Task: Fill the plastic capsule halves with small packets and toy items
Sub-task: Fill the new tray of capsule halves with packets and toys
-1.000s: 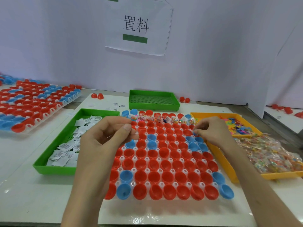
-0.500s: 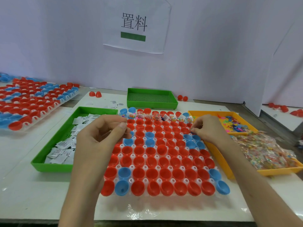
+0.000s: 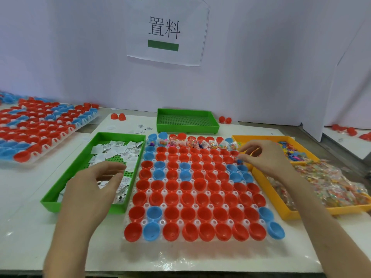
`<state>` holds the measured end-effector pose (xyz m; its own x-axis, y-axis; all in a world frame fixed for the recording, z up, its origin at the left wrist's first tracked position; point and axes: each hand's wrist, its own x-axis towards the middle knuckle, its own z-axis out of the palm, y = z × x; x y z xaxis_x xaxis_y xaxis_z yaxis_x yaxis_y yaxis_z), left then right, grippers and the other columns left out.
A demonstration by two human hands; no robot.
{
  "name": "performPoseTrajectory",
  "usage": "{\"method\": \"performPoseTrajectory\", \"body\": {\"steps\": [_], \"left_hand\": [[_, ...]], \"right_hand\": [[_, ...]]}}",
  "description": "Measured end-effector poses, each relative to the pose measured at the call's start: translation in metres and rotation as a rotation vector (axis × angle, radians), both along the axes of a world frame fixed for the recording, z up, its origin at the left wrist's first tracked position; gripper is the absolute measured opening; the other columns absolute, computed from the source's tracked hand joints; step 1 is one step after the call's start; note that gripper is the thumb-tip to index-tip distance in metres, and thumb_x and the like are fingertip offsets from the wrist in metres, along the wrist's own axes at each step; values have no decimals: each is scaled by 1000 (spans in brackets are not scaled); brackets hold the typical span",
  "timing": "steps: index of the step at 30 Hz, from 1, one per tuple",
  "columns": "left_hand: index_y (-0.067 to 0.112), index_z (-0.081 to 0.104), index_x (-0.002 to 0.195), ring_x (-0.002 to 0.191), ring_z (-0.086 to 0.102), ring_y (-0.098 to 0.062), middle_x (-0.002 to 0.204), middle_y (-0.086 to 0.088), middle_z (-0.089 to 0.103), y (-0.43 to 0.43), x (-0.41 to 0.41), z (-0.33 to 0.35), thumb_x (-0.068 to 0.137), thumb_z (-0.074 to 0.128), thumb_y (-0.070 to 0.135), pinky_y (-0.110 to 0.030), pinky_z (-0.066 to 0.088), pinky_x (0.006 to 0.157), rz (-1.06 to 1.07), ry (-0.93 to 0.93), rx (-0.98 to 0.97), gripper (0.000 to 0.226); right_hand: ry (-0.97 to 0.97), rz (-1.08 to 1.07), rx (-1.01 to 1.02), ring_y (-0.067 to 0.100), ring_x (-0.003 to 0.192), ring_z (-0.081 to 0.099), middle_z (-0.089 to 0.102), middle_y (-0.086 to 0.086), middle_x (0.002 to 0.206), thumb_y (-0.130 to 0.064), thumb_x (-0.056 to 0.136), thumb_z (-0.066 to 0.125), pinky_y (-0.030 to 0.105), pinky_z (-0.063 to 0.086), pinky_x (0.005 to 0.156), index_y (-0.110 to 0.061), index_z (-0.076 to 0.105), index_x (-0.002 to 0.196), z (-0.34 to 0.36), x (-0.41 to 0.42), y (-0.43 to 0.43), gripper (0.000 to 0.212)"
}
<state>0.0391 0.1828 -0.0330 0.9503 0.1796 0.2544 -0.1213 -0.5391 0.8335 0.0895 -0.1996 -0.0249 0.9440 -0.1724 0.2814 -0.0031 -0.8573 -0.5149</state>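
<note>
Hovering with left hand [image 3: 91,189], fingers apart, over packets [image 3: 118,151] in green tray [image 3: 72,169], bench [image 3: 30,227] left. Curling right hand [image 3: 267,157] fingers at blue toy [image 3: 240,161] by capsules [image 3: 200,187], mid-bench; cannot tell whether gripped. Probably light, limp, slick: pinch a packet by one edge.

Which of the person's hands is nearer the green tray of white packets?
Left. The left hand hovers over the green tray of packets; the right hand is across the capsule rack, by the yellow tray.
</note>
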Motion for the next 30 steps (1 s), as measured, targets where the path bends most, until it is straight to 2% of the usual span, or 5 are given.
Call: {"method": "performPoseTrajectory", "body": {"steps": [6, 11, 17, 26, 30], "left_hand": [[42, 70, 108, 116, 61, -23, 119, 2, 72, -3, 3, -7, 85, 77, 22, -43, 37, 105, 171, 214, 255, 30], [46, 70, 99, 111, 61, -18, 106, 13, 73, -12, 8, -12, 82, 76, 23, -39, 28, 100, 262, 277, 347, 30], [39, 71, 89, 83, 54, -11, 77, 20, 64, -14, 9, -17, 84, 76, 26, -38, 25, 89, 310, 171, 265, 15], [31, 73, 107, 91, 63, -19, 79, 16, 63, -18, 4, -9, 86, 76, 39, -53, 45, 100, 322, -73, -62, 22], [30, 72, 94, 82, 66, -5, 80, 16, 68, -19, 2, -6, 86, 78, 23, -28, 50, 84, 261, -198, -197, 12]], "right_hand": [[-192, -201, 35, 8, 77, 61, 72, 3, 94, -20, 94, 67, 19, 40, 61, -17, 73, 94, -3, 9, -39, 7], [214, -400, -151, 30, 116, 59, 62, 12, 133, -28, 91, 66, 43, 49, 95, -15, 64, 129, -17, 21, -88, 40], [172, -288, -74, 18, 91, 62, 75, 5, 99, -23, 84, 78, 38, 52, 79, -26, 73, 78, -22, 25, -90, 8], [-76, -271, 111, 12, 75, 64, 71, 2, 81, 3, 79, 76, 22, 41, 56, -17, 74, 86, -21, 19, -86, 21], [-158, -255, 178, 7, 73, 61, 71, 6, 86, 5, 77, 78, 21, 42, 59, -12, 75, 91, -12, 18, -81, 22]]}}
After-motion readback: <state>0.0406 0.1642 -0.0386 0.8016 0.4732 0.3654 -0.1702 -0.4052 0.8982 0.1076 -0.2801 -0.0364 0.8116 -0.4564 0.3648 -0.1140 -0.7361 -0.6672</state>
